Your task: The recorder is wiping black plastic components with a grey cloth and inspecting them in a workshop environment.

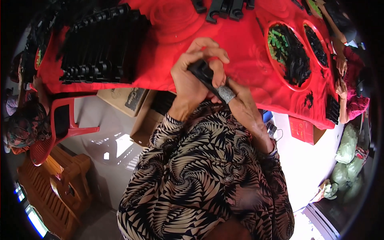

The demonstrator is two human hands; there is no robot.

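Note:
Just past the table's near edge, both of my hands meet around a dark, elongated piece (201, 72), black and probably plastic; its exact kind is hard to make out. My left hand (185, 74) wraps it from the left, with the upper fingers bent over the top. From the right, my right hand (236, 94) presses on its lower end, fingers partly hidden and blurred. A grey speckled band (226, 94) sits against the right hand's fingers. Beneath lies a red tablecloth (168, 52).
At left stands a big stack of black plastic parts (104, 48); more black parts (228, 10) lie at the far edge. Red-rimmed trays (267, 52) at right hold black and green pieces. Other people's hands (341, 88) work at right. A red chair (74, 120) and cardboard boxes (120, 100) stand below.

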